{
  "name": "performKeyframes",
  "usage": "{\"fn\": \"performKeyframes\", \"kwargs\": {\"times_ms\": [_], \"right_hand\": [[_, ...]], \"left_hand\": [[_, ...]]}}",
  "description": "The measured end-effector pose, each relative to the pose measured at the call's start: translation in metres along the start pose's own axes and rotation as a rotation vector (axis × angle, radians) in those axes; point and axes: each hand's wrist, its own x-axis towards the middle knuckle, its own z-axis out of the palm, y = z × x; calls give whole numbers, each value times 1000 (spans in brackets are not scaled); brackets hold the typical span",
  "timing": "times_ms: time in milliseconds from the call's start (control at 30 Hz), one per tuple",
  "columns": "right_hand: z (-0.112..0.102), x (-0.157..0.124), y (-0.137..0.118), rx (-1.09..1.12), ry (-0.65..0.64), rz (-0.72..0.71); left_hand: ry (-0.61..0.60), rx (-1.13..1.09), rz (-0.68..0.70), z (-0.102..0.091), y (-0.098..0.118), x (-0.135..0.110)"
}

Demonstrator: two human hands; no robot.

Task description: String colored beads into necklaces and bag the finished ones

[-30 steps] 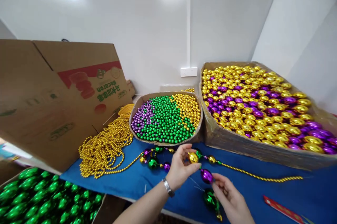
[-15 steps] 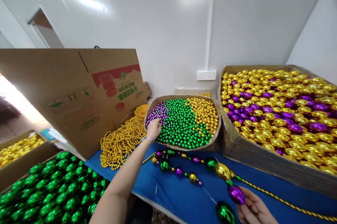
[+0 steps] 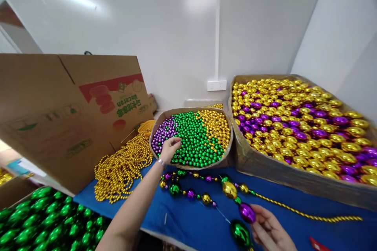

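Observation:
My left hand (image 3: 170, 149) reaches over the near rim of a round cardboard tray (image 3: 192, 167) of small purple, green and gold beads. Its fingertips are pinched together where the purple and green beads meet; what they hold is too small to make out. My right hand (image 3: 270, 232) is at the bottom edge, fingers curled round the end of a bead strand (image 3: 206, 198) lying on the blue cloth. It touches a large purple bead (image 3: 246, 212) and a large green bead (image 3: 240, 233). A large gold bead (image 3: 229, 189) sits further up the strand.
A big carton (image 3: 279, 178) of large gold and purple beads stands on the right. A heap of gold bead chains (image 3: 123, 168) lies left of the tray, beside a leaning cardboard box (image 3: 59, 113). A box of large green beads (image 3: 44, 223) is at lower left. The blue cloth (image 3: 191, 221) covers the table.
My left hand let go of the strand and reached into the round tray, then lifted slightly with pinched fingers. My right hand stayed on the strand's end. The camera swung left, then back.

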Motion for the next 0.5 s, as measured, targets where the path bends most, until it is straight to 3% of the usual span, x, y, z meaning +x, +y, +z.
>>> {"fn": "performKeyframes", "kwargs": {"times_ms": [100, 233, 333, 500], "right_hand": [[2, -1, 2, -55, -6, -53], [3, -4, 2, -142, -12, -106], [3, -5, -1, -176, 16, -134], [-3, -4, -4, -215, 40, -152]], "left_hand": [[-116, -303, -19, 26, 16, -42], [-306, -916, -212, 55, 36, -87], [-367, -1043, -308, 70, 45, -102], [-409, -1056, -310, 81, 51, -110]]}}
